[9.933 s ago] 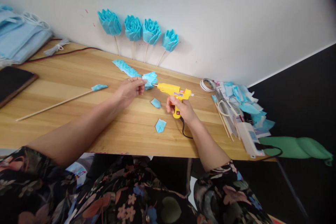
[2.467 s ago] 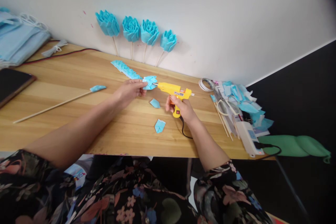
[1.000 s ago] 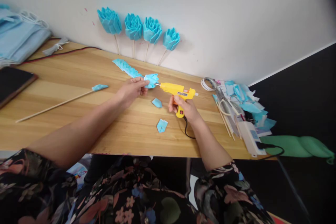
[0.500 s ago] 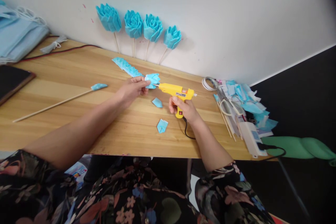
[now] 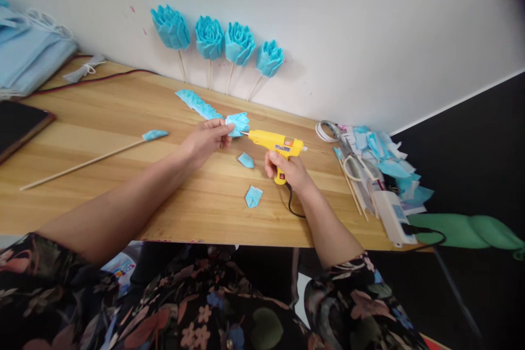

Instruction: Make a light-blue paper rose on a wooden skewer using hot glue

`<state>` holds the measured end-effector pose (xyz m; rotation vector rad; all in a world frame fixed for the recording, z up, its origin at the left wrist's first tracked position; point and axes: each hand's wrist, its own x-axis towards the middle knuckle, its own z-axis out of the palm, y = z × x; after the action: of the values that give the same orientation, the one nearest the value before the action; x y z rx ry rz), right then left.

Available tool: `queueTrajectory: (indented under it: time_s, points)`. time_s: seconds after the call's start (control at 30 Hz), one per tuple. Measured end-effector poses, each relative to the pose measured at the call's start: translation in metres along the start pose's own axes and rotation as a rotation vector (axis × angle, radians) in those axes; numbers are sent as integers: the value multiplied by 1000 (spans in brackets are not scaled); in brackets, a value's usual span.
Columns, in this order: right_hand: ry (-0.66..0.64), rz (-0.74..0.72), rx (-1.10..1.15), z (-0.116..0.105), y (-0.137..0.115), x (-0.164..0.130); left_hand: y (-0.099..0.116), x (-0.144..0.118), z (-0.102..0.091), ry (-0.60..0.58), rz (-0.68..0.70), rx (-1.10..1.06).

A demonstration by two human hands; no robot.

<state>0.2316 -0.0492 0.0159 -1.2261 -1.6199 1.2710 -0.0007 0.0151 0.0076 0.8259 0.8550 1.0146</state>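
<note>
Folded blue petal piece [image 5: 238, 122] is held just above the tabletop, near the middle of the table [image 5: 205, 213], pinched between thumb and fingers of the left hand [image 5: 209, 142]; fingertips are pressed together on its left edge. Yellow glue gun [image 5: 270, 140] is clamped in the right hand [image 5: 289, 169], with fingers wrapped around the handle. Its metal nozzle is pointed left, tip at the lower right edge of the petal piece; whether contact is made cannot be told. Black cord [image 5: 292, 205] is seen hanging from the handle.

Strip of overlapping blue folds [image 5: 197, 104] is laid behind the left hand; whether it is joined to the held piece is hidden. Two loose petals are placed in front, one [image 5: 246, 160] nearer the gun, one [image 5: 253, 197] closer to the table edge. Blue-tipped stick [image 5: 155, 135] is laid left of the left hand.

Four blue flowers on sticks [image 5: 210, 38] are leaned against the wall [image 5: 328, 38] behind. Phone [image 5: 22, 126] and stacked masks [image 5: 35, 57] are seen at far left. Tape roll [image 5: 328, 131], scissors [image 5: 356, 168], blue scraps [image 5: 385, 156] and white power strip [image 5: 394, 219] are grouped at right.
</note>
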Motion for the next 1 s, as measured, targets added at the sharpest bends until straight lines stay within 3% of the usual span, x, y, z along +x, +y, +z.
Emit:
queueTrajectory:
  time_s: [0.33,0.53,0.63,0.7,0.77,0.83,0.87,0.93,1.0]
  points:
    - [34,-19,-66,-8,0,-1,3,-2,1,33,-18,-23]
    - [99,-49,99,-10,-5,-3,3,-1,-1,14,-25,-39]
    - [137,-36,68,-13,-3,0,3,0,-2,21,-31,-47]
    - [225,-26,-84,-21,0,2,2,1,-3,22,-32,-49]
    - [397,34,-358,-34,0,5,1,3,-4,22,-30,-44]
    - [568,235,-725,-49,-1,6,0,4,-3,24,-18,-41]
    - [586,359,-899,-56,-3,6,0,4,-2,28,-12,-39]
    - [499,532,-1140,-68,-6,3,0,3,-1,40,0,-33]
    - [340,579,-1229,-76,-9,-2,1,2,1,54,3,-20]
